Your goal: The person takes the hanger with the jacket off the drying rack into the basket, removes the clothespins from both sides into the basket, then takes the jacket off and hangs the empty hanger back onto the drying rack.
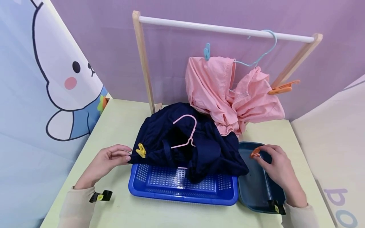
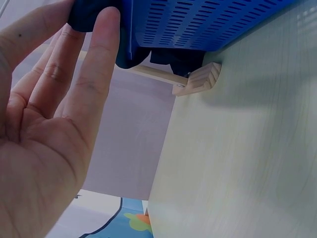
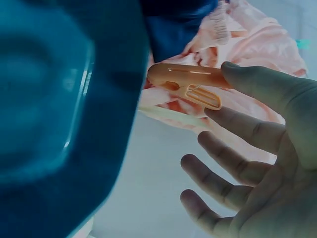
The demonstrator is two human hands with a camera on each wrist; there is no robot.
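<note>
A navy garment [image 1: 154,129] lies over the back of a blue basket [image 1: 182,197], with a pink hanger [image 1: 195,128] sticking out of its neck. A yellow clothespin [image 1: 141,150] is clipped near its left end. My left hand [image 1: 104,163] pinches that end between thumb and fingers, left of the clip. Over the dark teal bin [image 1: 251,190], my right hand [image 1: 280,166] pinches an orange clothespin [image 3: 190,77] between thumb and index finger, the other fingers spread. The clip is apart from the navy cloth in the head view.
Behind stands a wooden rack with a white rod [image 1: 199,26]. A light blue hanger [image 1: 271,47] on it carries a pink garment [image 1: 211,85], with a blue clothespin [image 1: 207,52] on its left and another orange clothespin [image 1: 283,88] on its right. Fabric walls enclose the table [image 1: 119,114].
</note>
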